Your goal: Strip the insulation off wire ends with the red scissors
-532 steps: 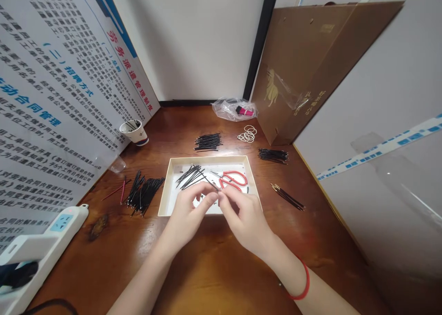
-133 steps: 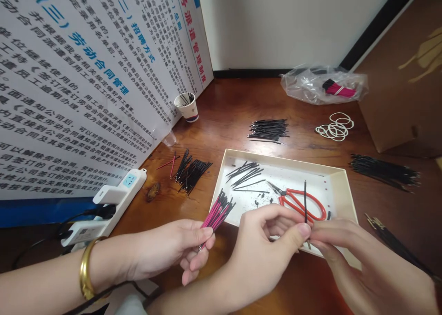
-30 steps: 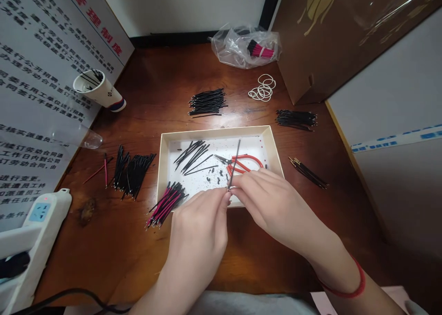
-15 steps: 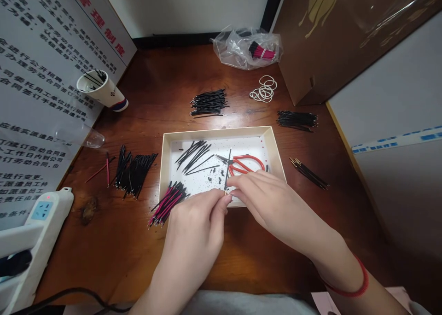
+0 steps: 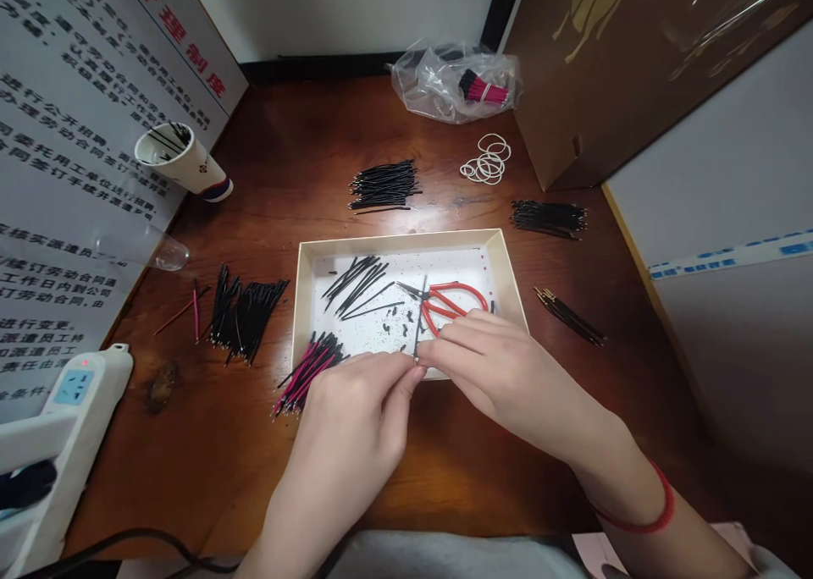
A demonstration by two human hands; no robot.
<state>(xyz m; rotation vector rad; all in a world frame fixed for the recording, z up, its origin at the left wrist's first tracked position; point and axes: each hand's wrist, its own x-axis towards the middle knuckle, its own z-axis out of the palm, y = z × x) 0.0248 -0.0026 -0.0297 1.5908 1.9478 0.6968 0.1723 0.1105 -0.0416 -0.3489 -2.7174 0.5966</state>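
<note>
Between my two hands a thin black wire (image 5: 420, 312) stands nearly upright over the near side of a shallow cream box (image 5: 305, 291). My left hand (image 5: 362, 405) pinches its lower end between thumb and forefinger. Fingertips of my right hand (image 5: 501, 372) close on the same wire just above, and they partly hide it. Inside the box, red-handled scissors (image 5: 454, 291) lie beyond my right hand. Several loose black wires (image 5: 359, 283) and small black scraps are on the box's white floor. A pile of black and pink wires (image 5: 308, 372) leans over the box's near left corner.
Bundles of black wires lie behind the box (image 5: 384, 184), at its left (image 5: 247, 312) and at its right (image 5: 550, 217). Brown-tipped wires (image 5: 570, 315) rest nearby. White rubber bands (image 5: 488, 160), a plastic bag (image 5: 432, 84), a tilted paper cup (image 5: 184, 160) and a power strip (image 5: 82, 435) surround the work area.
My right hand's fingertips have slid slightly down the wire toward my left fingers. The view has shifted a little; the other things have stayed put.
</note>
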